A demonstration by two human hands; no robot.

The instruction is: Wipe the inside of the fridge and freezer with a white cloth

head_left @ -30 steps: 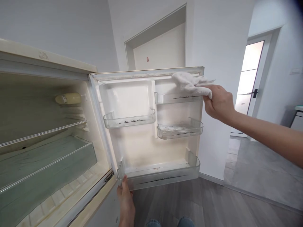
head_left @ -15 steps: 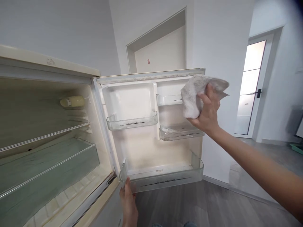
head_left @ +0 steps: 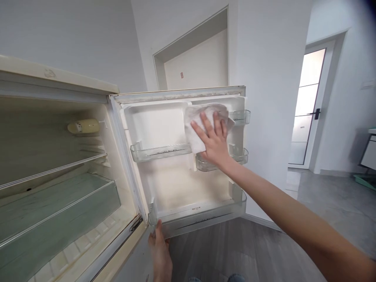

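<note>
The refrigerator door (head_left: 167, 188) stands wide open, its inner side facing me. My right hand (head_left: 216, 143) has its fingers spread over a white cloth (head_left: 194, 133), holding it at the upper middle of the door, by the divider between the shelves. The cloth hides part of the upper right shelf (head_left: 242, 116). Below, my left hand (head_left: 161, 250) grips the door's lower left corner, thumb up beside the clear bottom bin (head_left: 211, 223); its other fingers are mostly hidden underneath. A clear left shelf (head_left: 161, 152) and a middle right shelf (head_left: 211, 162) are fixed to the door.
To the left is the refrigerator's interior, with a glass shelf (head_left: 58, 168), a clear drawer (head_left: 88, 203) and a yellowish lamp cover (head_left: 84, 126). A wall niche (head_left: 199, 58) lies behind the door. Farther right are a glazed door (head_left: 308, 105) and a green tray (head_left: 364, 182).
My right hand has moved left with the cloth, from the door's upper right corner to its upper middle, and its fingers have spread flat. My left hand keeps its place.
</note>
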